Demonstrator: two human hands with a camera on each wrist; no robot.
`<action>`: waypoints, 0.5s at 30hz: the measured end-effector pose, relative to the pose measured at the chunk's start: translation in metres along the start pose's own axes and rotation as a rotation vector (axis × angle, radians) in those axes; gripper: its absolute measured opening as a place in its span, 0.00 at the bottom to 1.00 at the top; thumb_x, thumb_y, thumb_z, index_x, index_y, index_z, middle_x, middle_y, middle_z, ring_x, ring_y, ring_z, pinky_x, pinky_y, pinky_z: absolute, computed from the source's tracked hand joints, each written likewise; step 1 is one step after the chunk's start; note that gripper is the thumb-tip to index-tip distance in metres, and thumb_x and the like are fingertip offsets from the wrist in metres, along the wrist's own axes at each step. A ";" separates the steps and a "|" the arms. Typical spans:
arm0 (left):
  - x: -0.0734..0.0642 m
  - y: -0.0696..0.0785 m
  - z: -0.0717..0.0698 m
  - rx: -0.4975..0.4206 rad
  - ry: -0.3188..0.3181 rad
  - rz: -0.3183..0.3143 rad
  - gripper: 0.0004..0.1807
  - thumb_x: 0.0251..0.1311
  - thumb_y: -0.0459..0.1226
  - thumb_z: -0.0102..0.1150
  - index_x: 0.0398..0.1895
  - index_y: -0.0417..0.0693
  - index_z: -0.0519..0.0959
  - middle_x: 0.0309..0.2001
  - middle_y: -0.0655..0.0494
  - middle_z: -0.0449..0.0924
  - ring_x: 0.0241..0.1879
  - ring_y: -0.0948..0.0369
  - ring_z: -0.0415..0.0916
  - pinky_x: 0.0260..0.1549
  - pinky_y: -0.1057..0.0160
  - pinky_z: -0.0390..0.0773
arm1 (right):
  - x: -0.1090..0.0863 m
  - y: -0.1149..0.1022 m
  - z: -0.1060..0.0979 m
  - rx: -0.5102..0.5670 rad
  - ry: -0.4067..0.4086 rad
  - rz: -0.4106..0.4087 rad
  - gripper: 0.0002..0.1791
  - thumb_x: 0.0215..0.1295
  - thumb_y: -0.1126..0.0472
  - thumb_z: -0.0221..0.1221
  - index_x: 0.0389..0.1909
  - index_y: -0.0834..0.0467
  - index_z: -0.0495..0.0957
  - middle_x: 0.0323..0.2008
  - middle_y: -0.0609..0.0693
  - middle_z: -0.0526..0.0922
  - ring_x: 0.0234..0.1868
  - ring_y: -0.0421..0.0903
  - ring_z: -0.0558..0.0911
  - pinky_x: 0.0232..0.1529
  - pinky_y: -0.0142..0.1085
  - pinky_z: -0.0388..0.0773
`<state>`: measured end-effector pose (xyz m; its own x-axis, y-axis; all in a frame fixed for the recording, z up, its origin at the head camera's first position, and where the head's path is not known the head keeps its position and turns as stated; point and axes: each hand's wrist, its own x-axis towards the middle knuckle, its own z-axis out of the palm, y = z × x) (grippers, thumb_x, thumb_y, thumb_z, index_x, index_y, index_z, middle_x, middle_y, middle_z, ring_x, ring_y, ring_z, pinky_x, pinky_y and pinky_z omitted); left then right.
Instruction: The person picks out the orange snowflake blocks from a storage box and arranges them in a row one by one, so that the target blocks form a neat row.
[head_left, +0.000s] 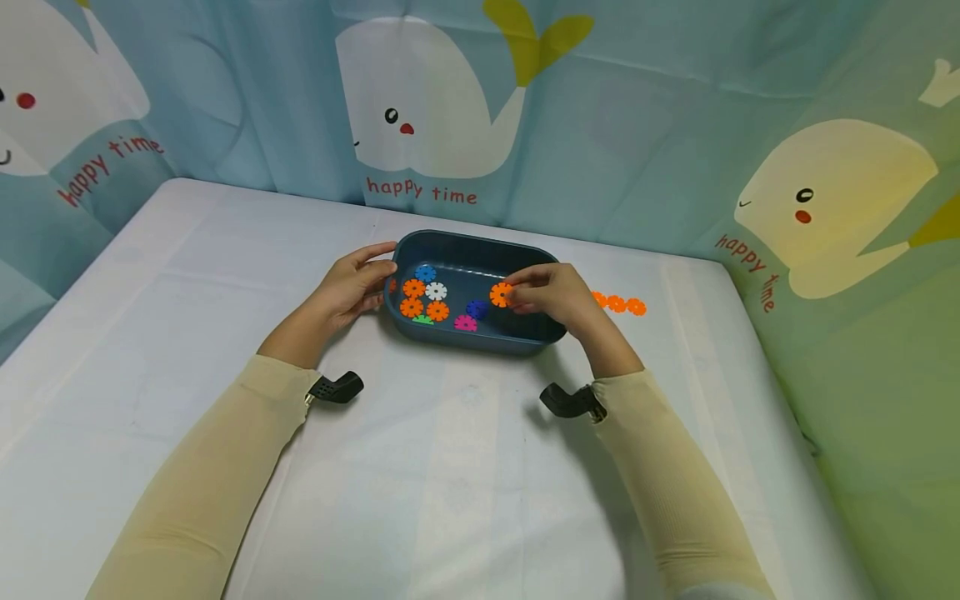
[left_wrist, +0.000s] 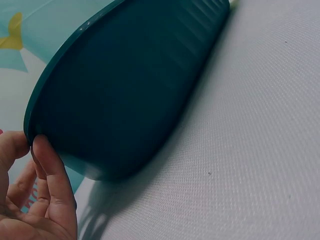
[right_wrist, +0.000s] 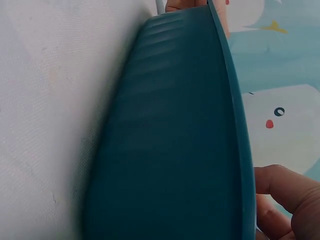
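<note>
A dark blue-green plastic basin point(head_left: 487, 340) stands on the table. My left hand point(head_left: 348, 287) holds its left end, with the thumb at the rim; in the left wrist view that hand's fingers point(left_wrist: 52, 170) pinch the rim. Over the basin's right half, my right hand point(head_left: 558, 296) pinches an orange notched flower-shaped disc point(head_left: 500, 294) between thumb and fingers. Similar discs lie in the basin, mostly to the left: orange ones point(head_left: 438, 311), a white one point(head_left: 436, 291), a light blue one point(head_left: 425, 273), a dark blue one point(head_left: 476, 309), a pink one point(head_left: 465, 322) and a green one point(head_left: 423, 319).
Right of the basin, a row of orange discs point(head_left: 617, 303) lies on the white-covered table point(head_left: 450, 467), its left end hidden by my right hand. A curtain point(head_left: 637, 150) printed with whales hangs behind the table and along its right side.
</note>
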<state>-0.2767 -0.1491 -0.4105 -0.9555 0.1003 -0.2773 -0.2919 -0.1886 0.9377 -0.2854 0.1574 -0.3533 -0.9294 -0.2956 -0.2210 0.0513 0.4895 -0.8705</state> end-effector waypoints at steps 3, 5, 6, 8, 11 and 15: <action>0.000 0.000 0.000 -0.002 -0.005 0.001 0.28 0.69 0.38 0.57 0.71 0.55 0.67 0.54 0.53 0.76 0.36 0.65 0.79 0.25 0.72 0.79 | -0.002 0.000 -0.002 0.005 0.007 0.009 0.16 0.66 0.70 0.59 0.53 0.70 0.79 0.50 0.65 0.81 0.33 0.40 0.84 0.44 0.37 0.84; 0.000 0.000 0.000 -0.005 -0.005 0.002 0.28 0.69 0.37 0.57 0.71 0.55 0.67 0.54 0.53 0.76 0.36 0.64 0.79 0.25 0.72 0.79 | -0.004 0.000 -0.003 0.009 0.015 0.013 0.16 0.66 0.69 0.58 0.53 0.70 0.79 0.49 0.64 0.82 0.32 0.40 0.85 0.44 0.37 0.84; 0.001 0.000 0.000 -0.002 -0.002 0.002 0.28 0.69 0.38 0.57 0.71 0.55 0.67 0.54 0.53 0.76 0.37 0.64 0.80 0.26 0.72 0.79 | -0.004 0.000 -0.004 0.006 0.019 0.013 0.16 0.66 0.69 0.58 0.54 0.69 0.79 0.49 0.64 0.82 0.32 0.40 0.85 0.45 0.37 0.83; 0.001 0.000 0.001 0.002 0.000 0.001 0.28 0.69 0.38 0.57 0.71 0.55 0.67 0.55 0.52 0.75 0.37 0.64 0.79 0.26 0.72 0.79 | -0.006 0.000 -0.005 0.008 0.028 0.012 0.16 0.66 0.68 0.58 0.54 0.69 0.79 0.48 0.62 0.82 0.33 0.41 0.86 0.44 0.36 0.83; 0.000 0.001 0.001 -0.003 0.000 -0.004 0.28 0.69 0.38 0.57 0.71 0.55 0.67 0.56 0.52 0.75 0.37 0.64 0.80 0.26 0.72 0.79 | -0.007 0.002 -0.007 0.021 0.036 0.013 0.16 0.66 0.68 0.58 0.54 0.69 0.78 0.46 0.61 0.83 0.35 0.44 0.86 0.45 0.37 0.83; -0.001 0.001 0.000 0.004 -0.006 -0.006 0.28 0.69 0.38 0.57 0.72 0.55 0.66 0.55 0.53 0.75 0.38 0.65 0.79 0.26 0.72 0.79 | -0.009 0.004 -0.012 0.044 0.049 0.015 0.17 0.66 0.70 0.58 0.54 0.70 0.78 0.44 0.59 0.83 0.36 0.43 0.86 0.46 0.38 0.83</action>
<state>-0.2763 -0.1491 -0.4091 -0.9536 0.1070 -0.2813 -0.2970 -0.1843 0.9369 -0.2811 0.1714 -0.3496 -0.9452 -0.2470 -0.2134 0.0807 0.4567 -0.8860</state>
